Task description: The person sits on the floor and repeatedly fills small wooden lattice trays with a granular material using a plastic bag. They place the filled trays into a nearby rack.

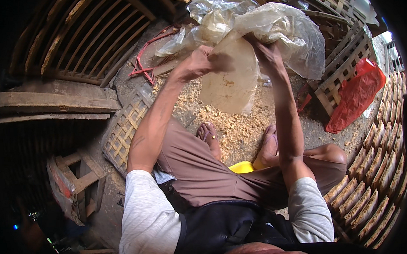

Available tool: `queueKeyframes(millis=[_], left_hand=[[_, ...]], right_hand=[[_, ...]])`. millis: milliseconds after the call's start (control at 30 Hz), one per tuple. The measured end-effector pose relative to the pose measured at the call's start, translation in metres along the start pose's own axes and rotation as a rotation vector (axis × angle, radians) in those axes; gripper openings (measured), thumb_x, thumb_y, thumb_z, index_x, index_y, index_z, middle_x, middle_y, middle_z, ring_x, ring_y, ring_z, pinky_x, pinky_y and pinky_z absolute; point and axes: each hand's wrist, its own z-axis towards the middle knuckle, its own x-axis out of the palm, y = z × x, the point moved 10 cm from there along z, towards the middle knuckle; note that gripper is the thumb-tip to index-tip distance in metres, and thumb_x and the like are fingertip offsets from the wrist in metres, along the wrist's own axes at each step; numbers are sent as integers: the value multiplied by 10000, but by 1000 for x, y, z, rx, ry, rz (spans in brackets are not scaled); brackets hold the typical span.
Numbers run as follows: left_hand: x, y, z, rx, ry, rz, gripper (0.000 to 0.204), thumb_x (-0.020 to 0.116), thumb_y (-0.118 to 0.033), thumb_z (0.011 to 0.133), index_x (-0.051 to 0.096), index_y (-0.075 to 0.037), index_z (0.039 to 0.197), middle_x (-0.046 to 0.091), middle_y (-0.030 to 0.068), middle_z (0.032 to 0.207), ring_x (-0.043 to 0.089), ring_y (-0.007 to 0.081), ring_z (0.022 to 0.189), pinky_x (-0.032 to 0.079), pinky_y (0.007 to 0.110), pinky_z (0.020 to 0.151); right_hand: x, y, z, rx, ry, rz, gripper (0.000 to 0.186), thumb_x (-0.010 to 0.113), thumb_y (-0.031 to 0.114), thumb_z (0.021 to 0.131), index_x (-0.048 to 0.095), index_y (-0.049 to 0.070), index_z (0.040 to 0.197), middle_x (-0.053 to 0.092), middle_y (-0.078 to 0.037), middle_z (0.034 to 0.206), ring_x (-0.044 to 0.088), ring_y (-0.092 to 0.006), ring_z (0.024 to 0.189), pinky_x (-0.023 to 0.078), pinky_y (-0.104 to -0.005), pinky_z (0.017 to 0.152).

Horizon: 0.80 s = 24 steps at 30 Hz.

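Both my arms reach forward over the floor to a cloudy plastic sheet (231, 88), perhaps a flattened bag, with brownish stains. My left hand (208, 62) is closed on its left edge, its fingers slightly blurred. At the upper right edge, my right hand (267, 55) grips the same plastic, with the fingertips partly hidden. The sheet's lower part hangs down between my forearms. Just beyond my hands lies a crumpled heap of clear plastic (280, 28), which touches or joins the sheet; I cannot tell which.
Wood shavings (239, 132) cover the floor around my feet. A red plastic bag (357, 94) hangs by a woven bamboo crate (341, 79) on the right. Slatted wood (375, 174) lines the lower right. To the left are a woven panel (127, 125), a small wooden stool (77, 180) and red string (143, 62).
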Motion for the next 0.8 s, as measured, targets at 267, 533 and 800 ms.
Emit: queueKeyframes(millis=[267, 533, 800], left_hand=[[2, 0, -2, -87, 48, 269, 288, 807, -178, 788, 737, -13, 1013, 738, 40, 941, 643, 83, 832, 524, 266, 752], [16, 7, -1, -73, 43, -251, 324, 783, -135, 813, 699, 16, 1086, 726, 99, 1018, 669, 151, 956, 523, 292, 895], [29, -40, 0, 22, 12, 275, 408, 750, -328, 825, 699, 0, 1061, 722, 151, 1003, 691, 207, 919, 559, 334, 852]], right_hand=[[-17, 9, 2, -19, -119, 361, 418, 763, 252, 843, 643, -30, 1127, 686, -89, 1027, 633, -155, 911, 509, -301, 785], [-27, 0, 15, -54, -52, 708, 259, 708, 150, 887, 639, -8, 1080, 669, -56, 971, 628, -138, 829, 509, -282, 729], [-55, 0, 15, -61, -190, 787, 249, 687, 121, 897, 616, -18, 1091, 662, -71, 983, 641, -157, 854, 531, -303, 764]])
